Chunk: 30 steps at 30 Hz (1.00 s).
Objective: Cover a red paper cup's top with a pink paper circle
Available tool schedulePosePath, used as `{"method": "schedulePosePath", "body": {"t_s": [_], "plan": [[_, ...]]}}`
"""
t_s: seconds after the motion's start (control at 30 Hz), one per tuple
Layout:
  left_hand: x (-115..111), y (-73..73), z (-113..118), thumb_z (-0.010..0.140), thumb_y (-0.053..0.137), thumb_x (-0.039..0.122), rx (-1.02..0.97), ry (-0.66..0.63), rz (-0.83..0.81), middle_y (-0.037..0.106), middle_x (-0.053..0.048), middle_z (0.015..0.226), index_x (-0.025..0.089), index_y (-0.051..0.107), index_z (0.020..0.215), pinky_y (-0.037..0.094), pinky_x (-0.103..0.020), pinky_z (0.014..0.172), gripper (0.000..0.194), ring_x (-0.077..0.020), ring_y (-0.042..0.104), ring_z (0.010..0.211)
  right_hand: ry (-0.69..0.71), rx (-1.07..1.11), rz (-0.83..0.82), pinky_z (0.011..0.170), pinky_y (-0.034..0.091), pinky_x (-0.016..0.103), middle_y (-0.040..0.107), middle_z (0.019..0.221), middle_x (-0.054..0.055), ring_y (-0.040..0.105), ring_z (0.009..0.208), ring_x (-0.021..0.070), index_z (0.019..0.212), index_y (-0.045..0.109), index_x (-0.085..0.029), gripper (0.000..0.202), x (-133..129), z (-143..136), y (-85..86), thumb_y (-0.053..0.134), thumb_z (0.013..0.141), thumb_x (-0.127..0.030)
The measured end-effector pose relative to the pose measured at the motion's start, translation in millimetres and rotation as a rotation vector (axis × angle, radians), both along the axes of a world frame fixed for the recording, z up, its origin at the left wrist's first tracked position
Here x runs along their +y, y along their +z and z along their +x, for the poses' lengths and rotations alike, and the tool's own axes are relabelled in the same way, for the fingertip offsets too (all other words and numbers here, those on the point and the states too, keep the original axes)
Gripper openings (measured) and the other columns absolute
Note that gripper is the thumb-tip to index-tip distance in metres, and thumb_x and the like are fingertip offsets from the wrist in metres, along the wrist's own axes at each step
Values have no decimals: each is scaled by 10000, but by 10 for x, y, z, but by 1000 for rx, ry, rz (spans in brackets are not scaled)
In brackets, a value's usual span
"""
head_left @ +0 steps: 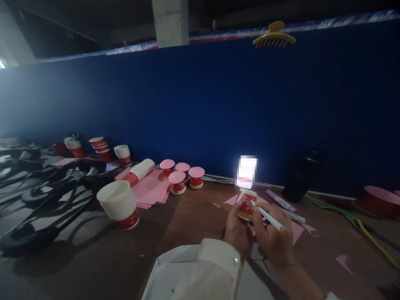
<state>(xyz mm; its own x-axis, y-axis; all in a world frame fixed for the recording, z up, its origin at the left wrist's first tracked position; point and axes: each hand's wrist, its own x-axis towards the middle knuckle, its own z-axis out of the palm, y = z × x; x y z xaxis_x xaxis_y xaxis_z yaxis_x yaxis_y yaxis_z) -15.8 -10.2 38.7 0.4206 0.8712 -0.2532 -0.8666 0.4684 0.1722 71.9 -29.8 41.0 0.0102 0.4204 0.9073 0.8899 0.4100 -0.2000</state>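
Note:
My left hand (236, 227) is closed around a small red and white paper cup (246, 205), held above the table. A white marker with an orange end (269, 218) sits in the grip of my right hand (275, 235), its tip close to the cup's printed side; whether it touches I cannot tell. Just beyond the right hand lie a purple marker (280, 201) and a second white marker (295, 216). Pink paper pieces (298, 231) lie beneath and beside my hands. A small orange marker cap (216, 206) rests on the table left of the cup.
Several red cups with pink paper discs (177, 178) stand left of centre, beside pink sheets (150, 187). Stacked paper cups (117, 202) and black headphones (34, 225) are further left. A blue partition (200, 104) runs behind, with a bright blurred screen (246, 171) before it. A black bottle (300, 177) stands right.

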Motion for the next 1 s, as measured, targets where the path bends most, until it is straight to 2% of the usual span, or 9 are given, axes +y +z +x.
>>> {"method": "schedulePosePath", "body": {"t_s": [0.33, 0.57, 0.77, 0.87, 1.0], "plan": [[13, 27, 49, 851, 632, 267, 22, 102, -59, 732, -89, 836, 111, 721, 873, 545, -294, 838, 181, -187, 695, 792, 40, 1, 68, 879, 474, 415, 733, 808, 36, 670, 759, 204, 922, 654, -212, 98, -18, -29, 50, 580, 946, -272], [-8, -29, 49, 840, 658, 267, -2, 71, -7, 728, -99, 888, 94, 733, 922, 523, -273, 860, 206, -188, 698, 844, 88, -50, 74, 944, 458, 445, 760, 892, 40, 707, 817, 205, 1010, 661, -204, 97, -11, -10, -6, 632, 924, -239], [30, -159, 60, 798, 719, 373, 59, -1, 6, 724, -75, 889, 128, 726, 968, 513, -297, 741, 298, -189, 674, 736, 87, -37, 61, 951, 464, 448, 771, 905, 42, 715, 827, 209, 998, 678, -201, 96, 1, -8, -17, 646, 920, -247], [25, -154, 58, 798, 721, 374, 43, -23, 12, 725, -80, 895, 123, 727, 961, 514, -293, 741, 299, -193, 678, 748, 84, -42, 65, 942, 467, 450, 774, 909, 45, 717, 831, 213, 997, 680, -201, 96, 4, -3, -12, 648, 917, -243], [6, -103, 61, 810, 703, 314, 17, 36, 19, 725, -87, 887, 104, 729, 933, 517, -271, 775, 245, -181, 682, 775, 70, -67, 68, 928, 467, 447, 780, 923, 44, 721, 839, 217, 999, 689, -202, 96, 4, 1, -8, 643, 917, -220]]}}
